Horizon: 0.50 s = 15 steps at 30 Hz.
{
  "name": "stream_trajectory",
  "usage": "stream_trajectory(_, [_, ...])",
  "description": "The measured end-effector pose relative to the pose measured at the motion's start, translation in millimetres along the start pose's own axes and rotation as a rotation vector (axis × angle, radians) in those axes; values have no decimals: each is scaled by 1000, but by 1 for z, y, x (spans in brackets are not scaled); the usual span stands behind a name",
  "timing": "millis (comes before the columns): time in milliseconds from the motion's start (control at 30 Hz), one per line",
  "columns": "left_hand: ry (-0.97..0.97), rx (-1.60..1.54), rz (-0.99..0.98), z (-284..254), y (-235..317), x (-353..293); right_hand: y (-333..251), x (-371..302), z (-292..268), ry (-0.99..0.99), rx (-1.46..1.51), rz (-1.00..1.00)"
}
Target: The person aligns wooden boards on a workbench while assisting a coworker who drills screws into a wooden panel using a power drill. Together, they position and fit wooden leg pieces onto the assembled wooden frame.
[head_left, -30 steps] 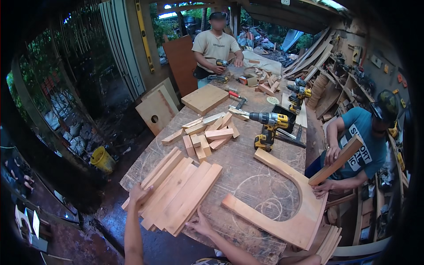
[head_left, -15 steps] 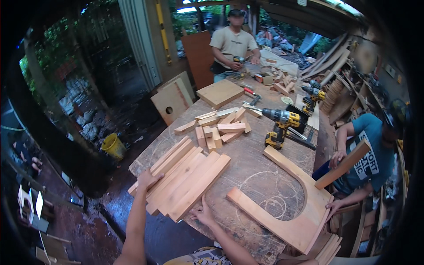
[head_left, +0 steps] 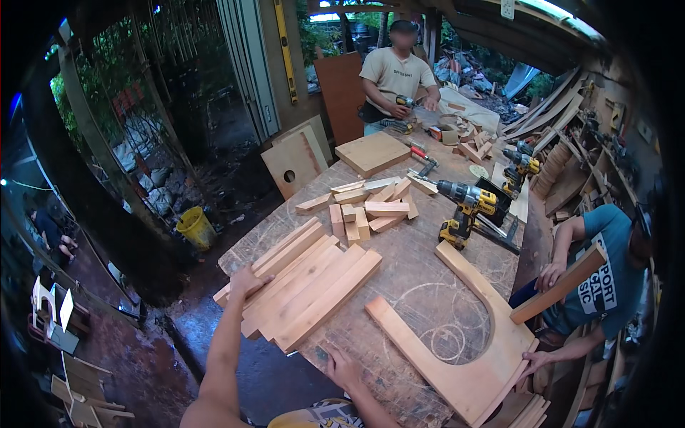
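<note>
Several pale wooden slats (head_left: pixel 314 289) lie side by side at the near left of the workbench, their near ends stepped and reaching the edge. My left hand (head_left: pixel 247 281) is over the leftmost slat (head_left: pixel 285 246), fingers curled on it and thumb pointing right. My right hand (head_left: pixel 344 369) rests at the bench's near edge, fingers apart, holding nothing, a little away from the slats. To its right lies a U-shaped wooden panel (head_left: pixel 457 378). A co-worker in a teal shirt (head_left: pixel 606 271) holds an upright board (head_left: pixel 560 282) at that panel's far right side.
Short wood blocks (head_left: pixel 367 210) are heaped mid-bench on the worn workbench (head_left: pixel 407 267). A yellow-black cordless drill (head_left: pixel 464 207) stands beside them. Behind lie a square wooden board (head_left: pixel 373 153) and a red-handled clamp (head_left: pixel 422 157). Another person (head_left: pixel 397 78) holds a drill at the far end.
My right hand has drawn back from the slats' right edge toward me, down to the bench edge. My left hand stays on the slats. The whole view has shifted slightly.
</note>
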State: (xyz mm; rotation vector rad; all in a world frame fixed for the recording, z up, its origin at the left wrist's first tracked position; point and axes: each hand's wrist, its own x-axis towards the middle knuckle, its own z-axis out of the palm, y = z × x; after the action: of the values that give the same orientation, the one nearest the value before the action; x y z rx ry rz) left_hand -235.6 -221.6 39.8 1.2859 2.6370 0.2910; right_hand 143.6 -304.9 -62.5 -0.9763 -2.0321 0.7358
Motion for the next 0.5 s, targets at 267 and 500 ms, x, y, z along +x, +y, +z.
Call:
stream_trajectory(267, [-23,20,22,0,-3,6,2,-49,-83,72,-262,-44])
stream_trajectory(500, [-11,-3,-4,-5,0,6,14,-107,-119,51,-376,4])
